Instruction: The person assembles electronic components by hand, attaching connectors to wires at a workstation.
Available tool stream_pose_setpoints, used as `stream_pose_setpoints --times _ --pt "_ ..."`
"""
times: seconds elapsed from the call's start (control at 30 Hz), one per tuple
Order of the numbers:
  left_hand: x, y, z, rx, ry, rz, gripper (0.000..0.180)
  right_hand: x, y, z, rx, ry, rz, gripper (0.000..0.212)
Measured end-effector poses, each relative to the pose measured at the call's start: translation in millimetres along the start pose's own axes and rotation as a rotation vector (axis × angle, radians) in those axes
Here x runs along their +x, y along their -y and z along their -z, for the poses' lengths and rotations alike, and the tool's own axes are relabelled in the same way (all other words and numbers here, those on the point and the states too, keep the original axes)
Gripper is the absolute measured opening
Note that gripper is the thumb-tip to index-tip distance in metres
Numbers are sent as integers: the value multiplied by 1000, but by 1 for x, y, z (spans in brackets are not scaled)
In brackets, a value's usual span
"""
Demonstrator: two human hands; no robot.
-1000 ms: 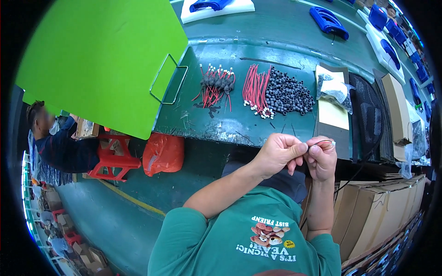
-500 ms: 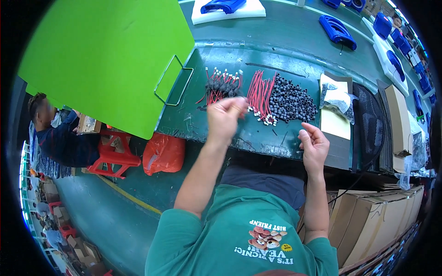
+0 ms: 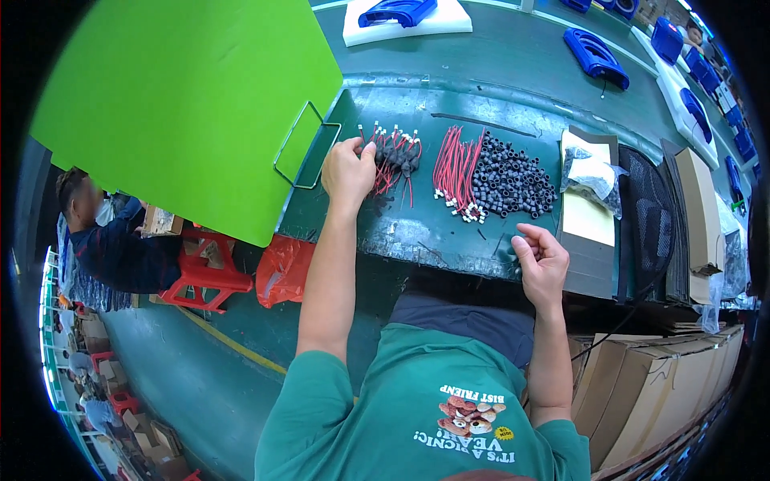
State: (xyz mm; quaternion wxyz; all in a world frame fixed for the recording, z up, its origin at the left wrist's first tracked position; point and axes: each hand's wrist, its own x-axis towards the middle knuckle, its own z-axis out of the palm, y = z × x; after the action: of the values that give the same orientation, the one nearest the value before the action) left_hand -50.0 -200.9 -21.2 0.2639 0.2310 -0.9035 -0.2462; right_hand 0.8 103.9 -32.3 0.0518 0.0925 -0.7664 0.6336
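Observation:
My left hand point(image 3: 350, 170) is at the left edge of a bundle of red wires with black sleeves and white connectors point(image 3: 397, 154). Its fingers are curled together at the wire ends, and whatever they hold is hidden. To the right lies a row of bare red wires with white connectors point(image 3: 455, 167), beside a heap of short black tubular caps point(image 3: 513, 178). Over the bench's near edge, below the heap, hovers my right hand point(image 3: 545, 268). Its thumb and forefinger are apart, with nothing visible between them.
A large green panel point(image 3: 184, 104) with a wire handle point(image 3: 307, 146) rises at the left. On the right are a plastic bag of parts point(image 3: 592, 178) on cardboard and a black mesh backrest point(image 3: 646, 204). Blue housings point(image 3: 595, 58) lie beyond the bench point(image 3: 401, 232). A seated person point(image 3: 116, 236) is at left.
My left hand has moved left, from the gap between the wire groups to the sleeved bundle's left edge. My right hand stays near the same place. The view has shifted slightly.

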Motion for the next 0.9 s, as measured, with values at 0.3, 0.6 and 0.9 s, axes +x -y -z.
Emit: stream_pose_setpoints --times 0.3,0.6,0.9 --pt "11 5 2 -14 160 -180 22 -1 -2 0 -22 -2 25 18" --pt "-32 -34 10 -426 105 -170 13 0 -2 1 -26 -18 24 17" --pt "-85 -72 -3 -217 516 -224 24 -1 -2 0 -33 -27 40 17"
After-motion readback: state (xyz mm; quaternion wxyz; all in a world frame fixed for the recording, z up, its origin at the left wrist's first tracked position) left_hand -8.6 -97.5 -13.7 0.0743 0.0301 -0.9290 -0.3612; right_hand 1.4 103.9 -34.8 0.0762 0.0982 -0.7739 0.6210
